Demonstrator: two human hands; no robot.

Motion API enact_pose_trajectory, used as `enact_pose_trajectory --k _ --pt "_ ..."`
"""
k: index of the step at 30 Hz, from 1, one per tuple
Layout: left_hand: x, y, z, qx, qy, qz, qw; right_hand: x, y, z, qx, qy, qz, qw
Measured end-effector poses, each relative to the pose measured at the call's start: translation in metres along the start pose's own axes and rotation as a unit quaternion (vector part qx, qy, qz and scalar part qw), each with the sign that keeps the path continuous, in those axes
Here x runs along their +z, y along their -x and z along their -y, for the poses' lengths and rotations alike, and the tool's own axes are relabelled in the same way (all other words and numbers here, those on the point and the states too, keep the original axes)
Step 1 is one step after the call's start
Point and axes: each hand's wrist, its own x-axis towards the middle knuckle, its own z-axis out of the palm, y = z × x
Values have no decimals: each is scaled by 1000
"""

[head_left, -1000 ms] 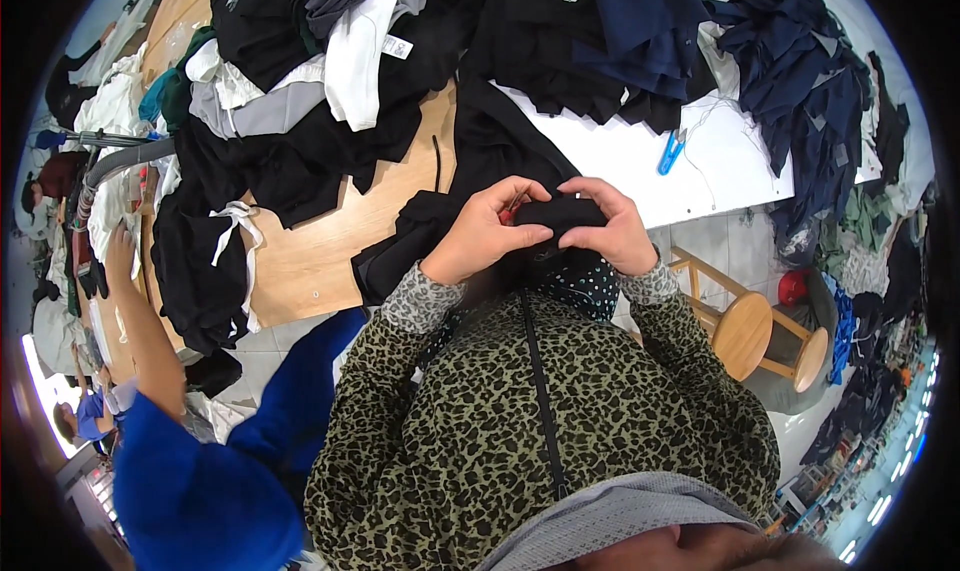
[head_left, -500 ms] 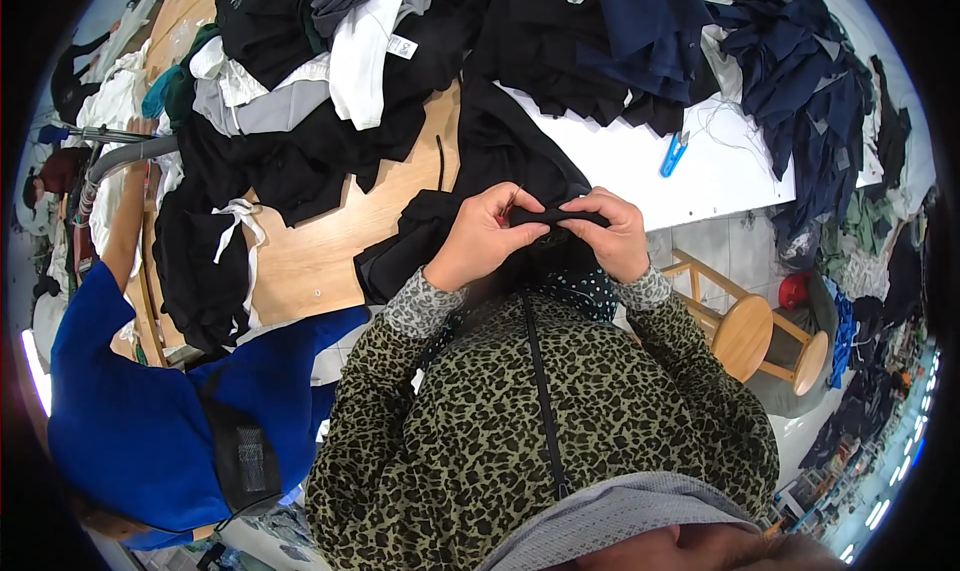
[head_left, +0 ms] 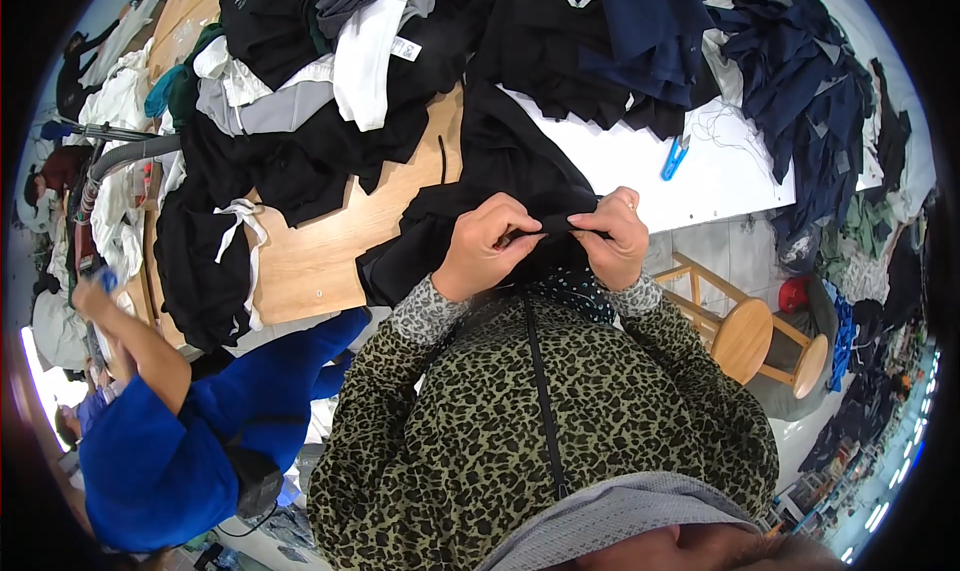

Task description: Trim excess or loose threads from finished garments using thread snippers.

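A black garment lies over the table's front edge and hangs toward me. My left hand pinches its edge between thumb and fingers. A short way to the right, my right hand pinches the same edge, so a small strip of black cloth stretches between the two hands. The fingertips are partly hidden by the folds. Beyond my right hand, blue thread snips rest on the white tabletop, apart from both hands.
Black, grey and white garments are heaped on the wooden tabletop at left. Navy garments pile up at far right. Wooden stools stand at right. At left a person in blue is close by.
My hands have shifted along the black edge; the right fingers now sit further apart from the left, with cloth showing between. The person in blue has drawn an arm back from the table.
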Motion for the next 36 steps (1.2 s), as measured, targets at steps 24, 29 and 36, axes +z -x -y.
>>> enact_pose_trajectory --k 24,29,36 --pt "-17 -17 -1 -445 322 68 833 12 -14 5 199 -103 145 964" --pt "-15 -17 -2 -324 170 46 930 15 -12 1 279 -205 127 930" --pt "-22 -32 2 -222 -13 124 967 14 -17 1 283 -185 185 923"
